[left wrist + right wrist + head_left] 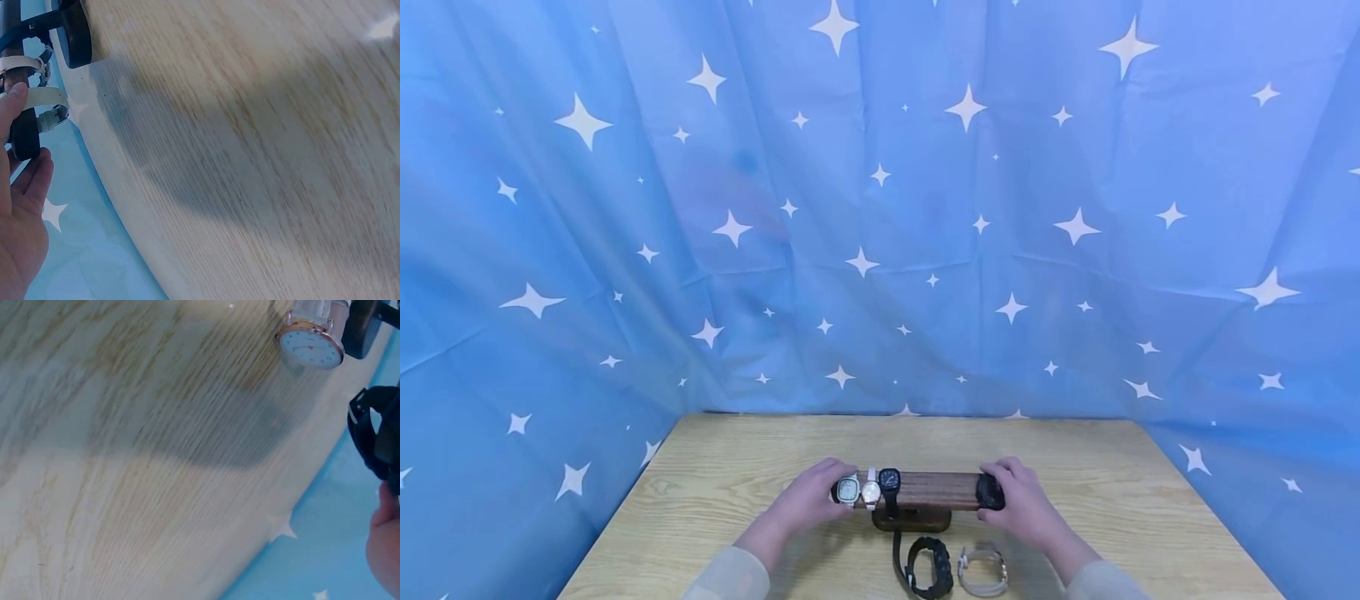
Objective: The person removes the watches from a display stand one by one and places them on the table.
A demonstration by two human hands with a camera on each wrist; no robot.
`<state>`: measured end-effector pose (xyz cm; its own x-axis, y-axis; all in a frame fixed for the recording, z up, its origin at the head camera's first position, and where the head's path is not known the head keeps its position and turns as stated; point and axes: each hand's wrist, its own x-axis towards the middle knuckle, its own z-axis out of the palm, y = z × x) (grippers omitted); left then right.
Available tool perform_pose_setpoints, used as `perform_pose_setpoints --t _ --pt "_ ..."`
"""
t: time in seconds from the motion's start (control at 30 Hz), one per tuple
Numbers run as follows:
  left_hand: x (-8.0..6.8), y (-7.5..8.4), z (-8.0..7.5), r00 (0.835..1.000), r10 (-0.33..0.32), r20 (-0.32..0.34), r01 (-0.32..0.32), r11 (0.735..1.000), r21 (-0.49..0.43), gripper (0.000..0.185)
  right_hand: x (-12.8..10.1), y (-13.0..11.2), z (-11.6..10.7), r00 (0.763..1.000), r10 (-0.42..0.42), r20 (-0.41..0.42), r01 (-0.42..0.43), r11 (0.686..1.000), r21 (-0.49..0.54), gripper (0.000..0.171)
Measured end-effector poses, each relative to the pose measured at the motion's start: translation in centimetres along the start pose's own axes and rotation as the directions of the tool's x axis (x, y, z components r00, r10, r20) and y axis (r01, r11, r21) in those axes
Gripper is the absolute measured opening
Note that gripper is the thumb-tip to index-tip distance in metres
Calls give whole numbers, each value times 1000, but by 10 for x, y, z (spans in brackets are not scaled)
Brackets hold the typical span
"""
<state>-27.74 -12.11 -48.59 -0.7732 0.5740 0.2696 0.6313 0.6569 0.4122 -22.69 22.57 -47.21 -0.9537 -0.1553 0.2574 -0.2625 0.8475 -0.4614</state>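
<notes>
Watch stand (942, 490), one, dark wood bar on a short base (912, 522); located on the desk (737, 454), at the middle, between two hands; left hand (815, 500), grip grasping the left end of the bar, thumb on one side and fingers on the other; right hand (1024, 504), grip curled about the black end watch (990, 492) at the right end, whether it also pinches the wood cannot be told.

Mounted at left, in order: square white watch (847, 490); round white-strapped watch (871, 492); square black watch (890, 479); bare bar from there to the black end watch.

Loose on the desk, nearer the wearer: black watch (942, 571); pale watch (310, 349), rose-gold case, just beside it.

Risks, as judged: bar tips on its narrow base, if one hand presses or lets go unevenly; black end watch slides off, if the right fingers drag outward, its strap sitting at the very end; square white watch shifts likewise, being close against the left thumb; loose watches get knocked, if a sleeve sweeps low.
</notes>
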Motion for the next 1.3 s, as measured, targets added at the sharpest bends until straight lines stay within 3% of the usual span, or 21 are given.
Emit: perform_pose_setpoints --t 0.27,0.47,0.87,1.13,1.3 --pt "1 0 0 1000 7 4 -7 1000 5 58 -7 10 -7 1000 -9 -17 10 999 33 55" --pt "1 -1 1 1000 10 -1 -10 1000 5 57 -15 18 -14 996 -74 -42 75 997 30 54" --pt "1 0 -1 1000 -4 10 4 1000 15 58 -32 15 -24 980 -193 41 192 981 31 55" --pt "1 1 -2 1000 -2 6 2 1000 5 57 -34 0 -29 974 -164 154 150 984 100 56" --pt "1 1 -2 1000 2 7 -2 1000 1 56 -34 -9 -25 969 -188 160 170 978 120 56"
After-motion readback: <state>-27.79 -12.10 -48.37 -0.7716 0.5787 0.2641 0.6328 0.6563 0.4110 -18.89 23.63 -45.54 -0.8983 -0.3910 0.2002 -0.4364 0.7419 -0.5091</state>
